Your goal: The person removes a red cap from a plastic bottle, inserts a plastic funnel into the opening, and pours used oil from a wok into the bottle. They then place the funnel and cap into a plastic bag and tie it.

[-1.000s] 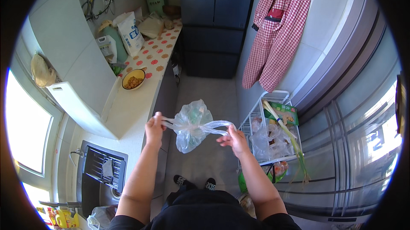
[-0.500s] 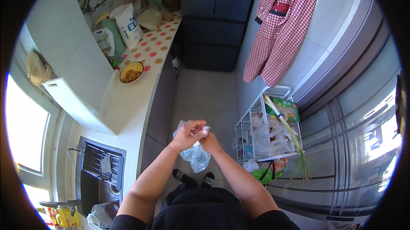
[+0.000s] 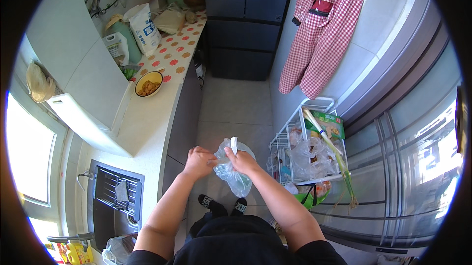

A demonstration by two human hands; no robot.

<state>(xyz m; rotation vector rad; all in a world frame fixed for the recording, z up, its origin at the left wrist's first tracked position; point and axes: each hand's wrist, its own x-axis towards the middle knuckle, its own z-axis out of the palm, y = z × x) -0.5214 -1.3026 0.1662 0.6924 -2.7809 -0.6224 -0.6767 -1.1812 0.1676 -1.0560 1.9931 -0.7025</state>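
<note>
A thin, see-through plastic bag (image 3: 235,182) hangs in front of me above the floor. My right hand (image 3: 242,161) is closed round its upper part, thumb on top. From this grip a short white piece (image 3: 234,144) sticks up; whether it is the bag's gathered neck or a separate thing I cannot tell. My left hand (image 3: 198,162) is at the bag's left edge, fingers curled and thumb side toward the plastic, seeming to pinch it. What lies inside the bag is blurred by the plastic.
On my left runs a counter (image 3: 153,117) with a bowl of brown food (image 3: 148,84), a white sack (image 3: 143,30) and a dark sink (image 3: 115,191). A white wire rack (image 3: 280,153) with leeks (image 3: 324,139) stands right. A dark fridge (image 3: 241,39) is ahead.
My hands were together at the bag's top; now the left has moved left, away from the right. The bag has swung slightly right, and the white piece shows above my right hand.
</note>
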